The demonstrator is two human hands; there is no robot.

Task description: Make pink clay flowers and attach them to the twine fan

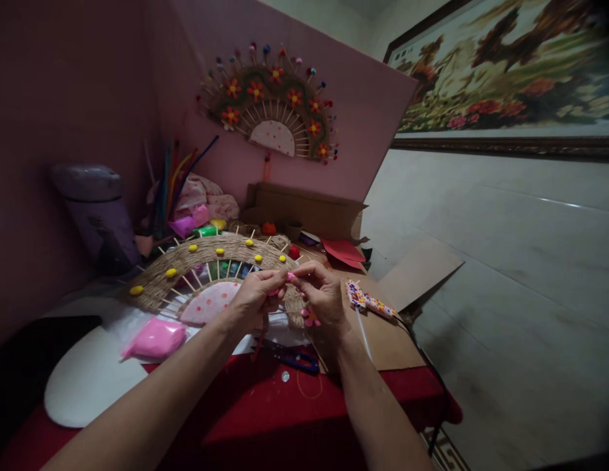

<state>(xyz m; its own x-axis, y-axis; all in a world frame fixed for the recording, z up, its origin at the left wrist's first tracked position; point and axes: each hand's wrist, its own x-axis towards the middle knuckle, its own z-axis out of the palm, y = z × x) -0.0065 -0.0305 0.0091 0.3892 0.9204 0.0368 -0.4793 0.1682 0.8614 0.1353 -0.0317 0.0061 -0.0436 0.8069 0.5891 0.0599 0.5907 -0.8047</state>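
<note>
While both hands meet above the woven fan [206, 258], they pinch a small pink clay piece [288, 277] between them. The left hand [258, 297] closes its thumb and forefinger on one end of that piece, and the right hand [324, 294] closes its fingertips on the other end, so the piece sits just above the fan's right edge. More small pink bits [311, 318] cling below the right hand; whether they rest in the palm or on a fingertip I cannot tell.

The fan lies flat on the red table [265, 412], a half circle of twine on wooden spokes with yellow beads [171, 272] dotted along its arc and a pink spotted centre [209, 302]. Just in front of the fan, toward the person, sits a bag of pink clay [157, 338] on a white board [88, 379]. Near the fan's right end, under the hands, lie blue-handled scissors [297, 358]. Right of the fan a patterned stick [370, 302] rests on cardboard [392, 327]. Behind the fan stand pipe cleaners [174, 180] and a cardboard box [304, 209], and a finished fan with red flowers [275, 104] hangs on the pink wall beyond.
</note>
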